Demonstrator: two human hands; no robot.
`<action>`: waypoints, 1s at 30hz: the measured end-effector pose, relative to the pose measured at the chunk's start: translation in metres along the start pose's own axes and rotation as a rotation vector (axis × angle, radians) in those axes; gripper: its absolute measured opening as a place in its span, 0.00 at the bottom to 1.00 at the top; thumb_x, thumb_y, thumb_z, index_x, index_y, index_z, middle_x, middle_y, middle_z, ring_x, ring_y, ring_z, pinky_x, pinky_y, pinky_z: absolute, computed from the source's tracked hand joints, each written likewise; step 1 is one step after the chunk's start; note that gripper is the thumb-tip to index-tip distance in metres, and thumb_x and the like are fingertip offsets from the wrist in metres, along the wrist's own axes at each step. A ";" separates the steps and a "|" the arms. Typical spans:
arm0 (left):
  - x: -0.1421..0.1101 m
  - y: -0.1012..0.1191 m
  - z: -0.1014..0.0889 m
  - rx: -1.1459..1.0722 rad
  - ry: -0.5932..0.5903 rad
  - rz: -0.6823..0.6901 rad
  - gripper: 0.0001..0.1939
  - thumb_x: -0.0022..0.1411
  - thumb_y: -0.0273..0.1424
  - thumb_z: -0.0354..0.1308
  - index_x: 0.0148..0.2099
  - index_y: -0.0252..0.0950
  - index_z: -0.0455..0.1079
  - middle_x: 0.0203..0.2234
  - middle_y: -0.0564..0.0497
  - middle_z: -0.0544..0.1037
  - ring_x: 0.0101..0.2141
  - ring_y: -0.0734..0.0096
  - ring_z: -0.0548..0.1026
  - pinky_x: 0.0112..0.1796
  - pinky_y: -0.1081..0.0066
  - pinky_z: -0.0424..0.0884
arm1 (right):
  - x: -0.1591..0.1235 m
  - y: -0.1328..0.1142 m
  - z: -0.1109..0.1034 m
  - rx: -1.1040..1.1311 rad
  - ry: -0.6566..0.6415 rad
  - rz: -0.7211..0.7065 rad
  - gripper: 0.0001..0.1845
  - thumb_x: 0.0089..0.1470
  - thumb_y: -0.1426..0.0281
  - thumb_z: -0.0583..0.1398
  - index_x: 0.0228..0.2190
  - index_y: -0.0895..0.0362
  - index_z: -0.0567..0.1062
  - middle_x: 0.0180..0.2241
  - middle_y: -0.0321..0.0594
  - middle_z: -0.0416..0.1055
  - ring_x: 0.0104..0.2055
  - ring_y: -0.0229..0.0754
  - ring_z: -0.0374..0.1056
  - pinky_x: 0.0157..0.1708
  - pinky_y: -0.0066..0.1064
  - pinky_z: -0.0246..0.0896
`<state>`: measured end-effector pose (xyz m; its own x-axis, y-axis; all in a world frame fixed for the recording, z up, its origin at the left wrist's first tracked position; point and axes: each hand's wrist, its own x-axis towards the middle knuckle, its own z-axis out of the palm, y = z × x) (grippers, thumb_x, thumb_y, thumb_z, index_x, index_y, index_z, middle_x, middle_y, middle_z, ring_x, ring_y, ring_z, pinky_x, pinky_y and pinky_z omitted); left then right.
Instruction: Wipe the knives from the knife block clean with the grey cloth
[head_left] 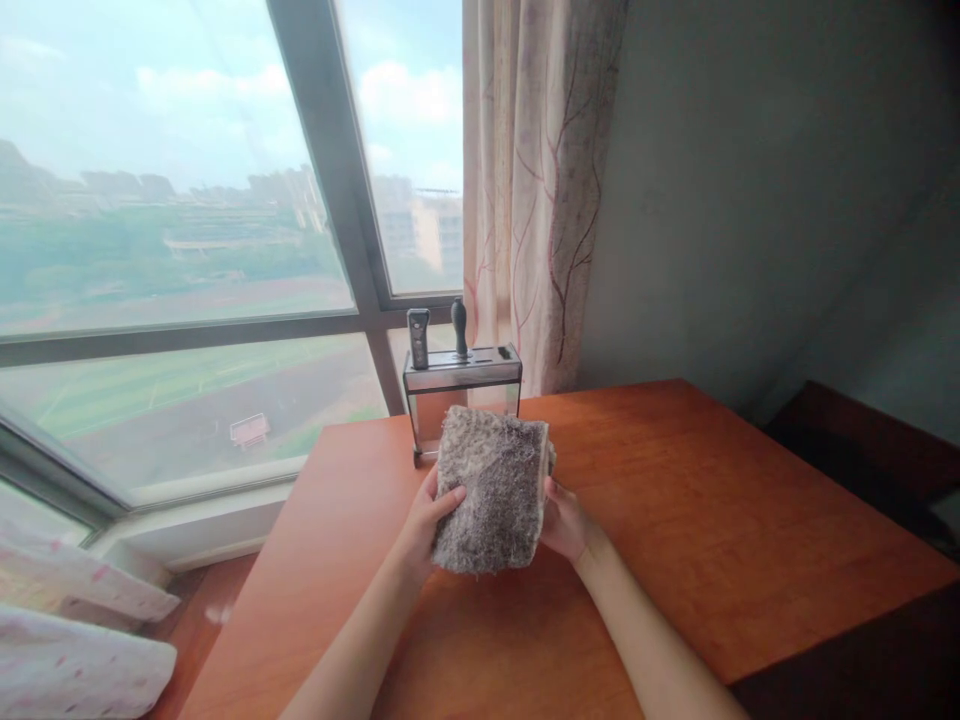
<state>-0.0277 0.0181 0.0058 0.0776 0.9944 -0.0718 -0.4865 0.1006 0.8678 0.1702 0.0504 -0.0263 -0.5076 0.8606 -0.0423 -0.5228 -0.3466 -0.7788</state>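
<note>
While a reddish-brown table (pixel 660 520) spreads below, a knife holder (pixel 463 375) stands at its far edge; before it a shaggy gray cloth (pixel 491 495) is held up, gripped at either side by the fingers of the left hand (pixel 424 525) and right hand (pixel 568 522). A black handle's (pixel 418 338) marks are illegible.

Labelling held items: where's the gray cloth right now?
In the head view, the gray cloth is just below centre, held between the left hand and right hand, in front of the transparent holder.
</note>
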 end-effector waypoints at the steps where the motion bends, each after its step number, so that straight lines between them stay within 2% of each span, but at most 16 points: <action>1: 0.000 0.000 -0.001 -0.005 0.002 0.001 0.33 0.47 0.32 0.65 0.57 0.42 0.62 0.45 0.48 0.76 0.43 0.58 0.76 0.43 0.62 0.72 | -0.001 0.002 0.000 -0.002 -0.007 0.017 0.32 0.37 0.46 0.63 0.40 0.54 0.75 0.41 0.46 0.76 0.49 0.54 0.69 0.47 0.47 0.63; 5: 0.000 -0.001 -0.002 0.031 -0.026 -0.019 0.30 0.48 0.33 0.65 0.55 0.40 0.64 0.44 0.47 0.77 0.41 0.58 0.76 0.41 0.64 0.72 | -0.003 0.006 -0.003 -0.010 0.042 0.069 0.31 0.34 0.44 0.63 0.34 0.53 0.77 0.36 0.46 0.78 0.48 0.56 0.69 0.46 0.48 0.63; 9: 0.003 0.000 -0.002 0.182 0.027 -0.002 0.29 0.48 0.33 0.65 0.53 0.39 0.65 0.42 0.47 0.77 0.40 0.61 0.76 0.38 0.68 0.71 | -0.003 0.004 -0.004 0.020 0.010 0.094 0.31 0.37 0.44 0.62 0.35 0.55 0.77 0.36 0.48 0.77 0.48 0.57 0.69 0.46 0.48 0.64; 13: 0.007 0.005 -0.004 0.396 0.061 0.073 0.25 0.49 0.35 0.65 0.51 0.37 0.68 0.40 0.49 0.77 0.41 0.60 0.75 0.40 0.68 0.69 | -0.002 -0.001 0.002 0.010 -0.012 0.133 0.27 0.42 0.51 0.62 0.39 0.56 0.75 0.38 0.48 0.77 0.48 0.55 0.70 0.47 0.46 0.63; 18: 0.016 0.015 -0.006 0.624 0.074 0.215 0.24 0.51 0.37 0.63 0.50 0.36 0.68 0.43 0.47 0.77 0.45 0.57 0.73 0.45 0.64 0.68 | 0.003 -0.002 0.010 0.012 0.087 0.120 0.23 0.45 0.60 0.57 0.41 0.58 0.74 0.38 0.47 0.77 0.46 0.53 0.71 0.46 0.44 0.64; 21: 0.024 0.033 -0.007 0.625 0.163 0.348 0.23 0.55 0.38 0.59 0.52 0.36 0.65 0.43 0.44 0.76 0.44 0.59 0.74 0.44 0.62 0.69 | 0.005 0.001 0.009 0.099 0.133 0.117 0.20 0.44 0.62 0.58 0.38 0.59 0.75 0.36 0.46 0.78 0.44 0.52 0.72 0.44 0.41 0.66; 24: 0.034 0.063 -0.008 0.661 0.276 0.528 0.21 0.55 0.38 0.59 0.50 0.36 0.67 0.43 0.43 0.76 0.46 0.59 0.73 0.46 0.62 0.68 | 0.006 0.004 0.007 0.234 0.144 0.107 0.17 0.44 0.64 0.59 0.36 0.61 0.76 0.34 0.46 0.78 0.42 0.51 0.73 0.43 0.39 0.66; 28: 0.055 0.107 -0.010 0.768 0.407 0.719 0.21 0.55 0.38 0.58 0.50 0.36 0.67 0.43 0.43 0.76 0.41 0.61 0.74 0.39 0.65 0.69 | 0.007 0.003 0.006 0.331 0.150 0.095 0.16 0.45 0.67 0.59 0.36 0.62 0.76 0.35 0.46 0.78 0.41 0.50 0.73 0.43 0.38 0.66; 30: 0.069 0.124 -0.010 0.867 0.464 0.766 0.20 0.55 0.38 0.57 0.49 0.37 0.68 0.42 0.44 0.77 0.37 0.64 0.75 0.36 0.67 0.69 | 0.007 0.003 0.007 0.354 0.153 0.090 0.16 0.46 0.68 0.59 0.37 0.62 0.77 0.35 0.46 0.79 0.41 0.50 0.73 0.43 0.38 0.66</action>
<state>-0.0912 0.0995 0.1035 -0.3730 0.7227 0.5819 0.4767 -0.3888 0.7884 0.1609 0.0528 -0.0244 -0.4680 0.8573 -0.2144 -0.6981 -0.5074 -0.5051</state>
